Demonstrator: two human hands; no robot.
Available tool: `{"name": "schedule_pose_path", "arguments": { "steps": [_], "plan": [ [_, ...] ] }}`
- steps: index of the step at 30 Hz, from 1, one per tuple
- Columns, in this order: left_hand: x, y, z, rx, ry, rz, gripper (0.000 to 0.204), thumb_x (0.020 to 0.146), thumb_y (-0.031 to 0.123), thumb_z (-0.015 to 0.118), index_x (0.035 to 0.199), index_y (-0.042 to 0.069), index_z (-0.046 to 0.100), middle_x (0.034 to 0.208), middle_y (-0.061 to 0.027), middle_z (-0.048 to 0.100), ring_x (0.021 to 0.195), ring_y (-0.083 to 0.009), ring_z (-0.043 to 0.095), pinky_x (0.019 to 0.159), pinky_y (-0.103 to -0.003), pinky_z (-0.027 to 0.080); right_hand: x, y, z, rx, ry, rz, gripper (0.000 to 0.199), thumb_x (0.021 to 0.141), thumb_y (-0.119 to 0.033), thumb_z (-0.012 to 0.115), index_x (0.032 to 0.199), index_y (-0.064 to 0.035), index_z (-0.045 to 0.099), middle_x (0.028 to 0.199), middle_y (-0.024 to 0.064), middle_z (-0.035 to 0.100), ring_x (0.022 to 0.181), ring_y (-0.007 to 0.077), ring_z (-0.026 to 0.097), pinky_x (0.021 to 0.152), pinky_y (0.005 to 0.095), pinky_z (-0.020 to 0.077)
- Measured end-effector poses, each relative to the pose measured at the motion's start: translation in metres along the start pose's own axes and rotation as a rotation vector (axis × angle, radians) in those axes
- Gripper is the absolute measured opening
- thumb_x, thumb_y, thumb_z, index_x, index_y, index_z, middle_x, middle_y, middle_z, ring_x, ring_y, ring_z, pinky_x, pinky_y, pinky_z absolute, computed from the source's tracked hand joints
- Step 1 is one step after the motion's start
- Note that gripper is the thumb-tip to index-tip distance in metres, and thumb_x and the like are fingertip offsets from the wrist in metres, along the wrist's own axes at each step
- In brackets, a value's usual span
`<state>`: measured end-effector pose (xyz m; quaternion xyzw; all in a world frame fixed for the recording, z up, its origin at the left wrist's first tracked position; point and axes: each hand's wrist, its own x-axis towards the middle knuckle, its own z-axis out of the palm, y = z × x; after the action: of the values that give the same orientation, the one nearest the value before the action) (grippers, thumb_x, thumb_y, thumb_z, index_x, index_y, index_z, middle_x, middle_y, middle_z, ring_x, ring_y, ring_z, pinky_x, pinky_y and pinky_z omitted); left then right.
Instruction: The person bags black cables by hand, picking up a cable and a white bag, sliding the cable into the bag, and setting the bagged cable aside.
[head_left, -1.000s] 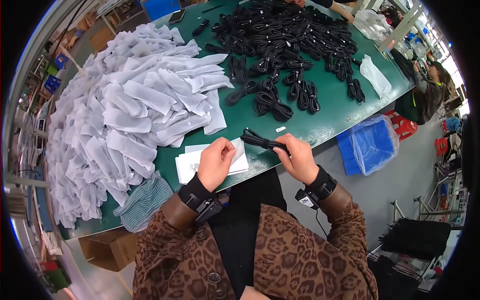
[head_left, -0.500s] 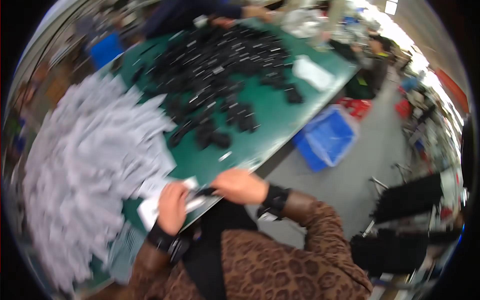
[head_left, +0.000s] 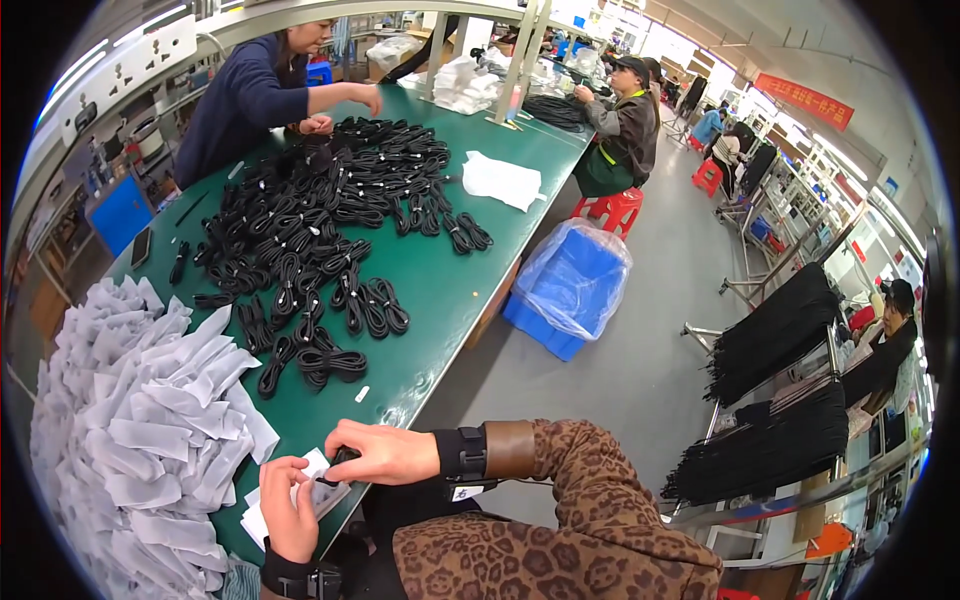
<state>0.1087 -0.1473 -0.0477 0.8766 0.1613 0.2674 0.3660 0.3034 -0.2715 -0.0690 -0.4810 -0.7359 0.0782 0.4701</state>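
At the near table edge, my right hand (head_left: 388,453) is closed round a black cable bundle (head_left: 345,457), mostly hidden by the fingers. My left hand (head_left: 287,512) is just to its left, thumb and fingers curled in on a pale, thin bag (head_left: 322,496) that lies under both hands. Part of the black cable reaches over the bag between the hands. Exactly how the left fingertips grip is hard to see. Beyond them, many black coiled cables (head_left: 300,225) with small ties are heaped on the green table (head_left: 440,310).
A tall pile of frosted pale bags (head_left: 150,430) covers the table's left side. Across the table a person in dark blue (head_left: 235,105) reaches over the cables. A blue lined bin (head_left: 570,285) stands right of the table. Black cords (head_left: 770,400) hang from racks at the right.
My view has tilted up and swung, so the hands appear lower and further left. The picture is sharper now. Both hands stay close together over the pale bag and black cable.
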Motion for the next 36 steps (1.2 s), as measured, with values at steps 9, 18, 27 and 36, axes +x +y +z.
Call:
{"name": "schedule_pose_path", "arguments": {
  "steps": [9,18,27,36],
  "plan": [
    [0.010,0.001,-0.023,-0.362,0.033,-0.117,0.011,0.090,0.007,0.058,0.090,0.001,0.049,0.108,-0.0138,0.059,0.101,-0.0251,0.057,0.087,-0.036,0.045,0.029,-0.012,0.012,0.273,0.170,0.123,0.032,0.082,-0.007,0.074,0.112,-0.0046,0.061,0.109,0.0125,0.050,0.085,0.0267,0.057,0.072,0.0350,0.0499],
    [0.022,-0.017,-0.074,-0.928,0.086,-0.341,0.024,0.100,0.021,0.057,0.113,0.002,0.051,0.120,-0.0100,0.056,0.113,-0.0186,0.056,0.089,-0.032,0.051,0.053,-0.017,0.007,0.358,0.145,0.126,0.023,0.085,-0.005,0.070,0.107,-0.0040,0.062,0.114,0.0132,0.051,0.084,0.0245,0.060,0.073,0.0334,0.0520],
    [-0.008,-0.066,-0.179,0.235,0.609,-0.152,0.037,0.100,0.019,0.053,0.130,-0.002,0.052,0.130,-0.0109,0.056,0.117,-0.0202,0.055,0.099,-0.035,0.042,0.007,0.029,-0.016,0.080,0.167,0.178,0.009,0.089,-0.009,0.065,0.097,-0.0046,0.064,0.092,0.0083,0.060,0.080,0.0248,0.064,0.069,0.0336,0.0512],
    [-0.154,-0.002,-0.114,-0.294,-0.756,-0.930,0.048,0.085,0.045,0.073,0.121,0.013,0.068,0.122,-0.0229,0.064,0.107,-0.0455,0.061,0.095,-0.053,0.045,-0.084,0.031,-0.048,0.094,0.187,0.726,0.022,0.097,-0.019,0.063,0.083,-0.0020,0.064,0.067,0.0042,0.062,0.061,0.0130,0.061,0.058,0.0293,0.0486]
  ]
}}
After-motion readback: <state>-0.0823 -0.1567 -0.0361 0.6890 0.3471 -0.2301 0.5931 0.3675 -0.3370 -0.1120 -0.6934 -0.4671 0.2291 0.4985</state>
